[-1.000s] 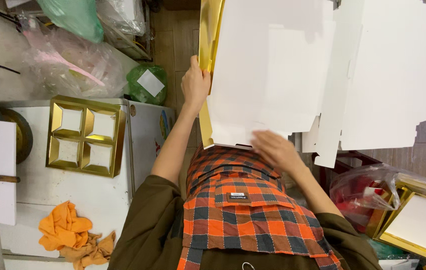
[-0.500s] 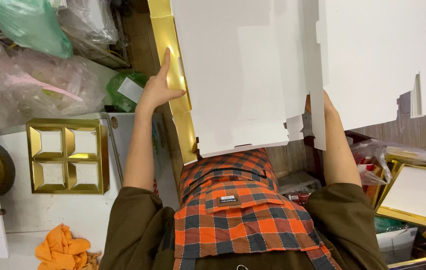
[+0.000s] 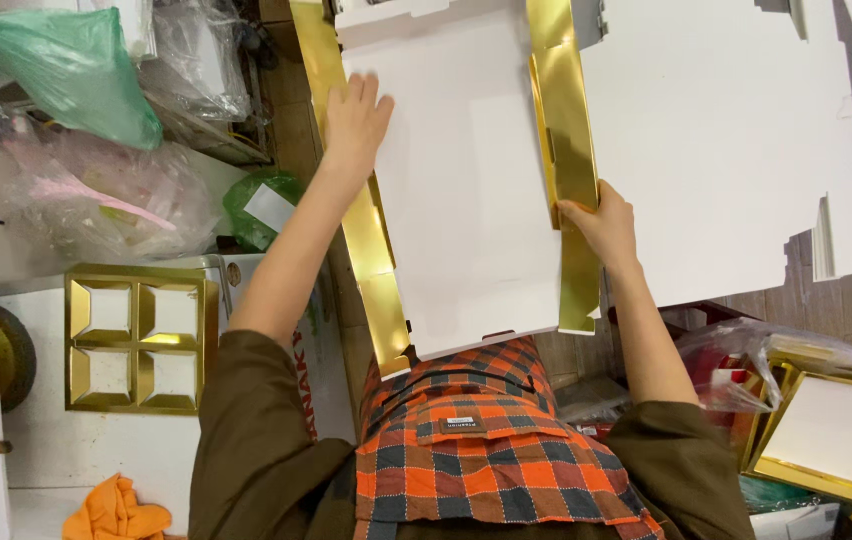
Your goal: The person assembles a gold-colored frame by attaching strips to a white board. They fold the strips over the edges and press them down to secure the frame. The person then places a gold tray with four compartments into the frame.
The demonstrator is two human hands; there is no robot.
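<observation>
1. The flat white box blank with gold flaps (image 3: 466, 200) lies over the person's lap, above an orange plaid apron (image 3: 486, 450).
2. The left hand (image 3: 354, 120) presses flat, fingers spread, on its upper left edge.
3. The right hand (image 3: 601, 225) pinches the right gold flap (image 3: 566, 140).

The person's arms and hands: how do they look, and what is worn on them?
Both hands, the left hand and the right hand, are bare, with no gloves; I see no rings or watch. The forearms are uncovered. Dark olive-brown sleeves are pushed up to about the elbows. An orange, navy and white checked apron covers the front.
</observation>
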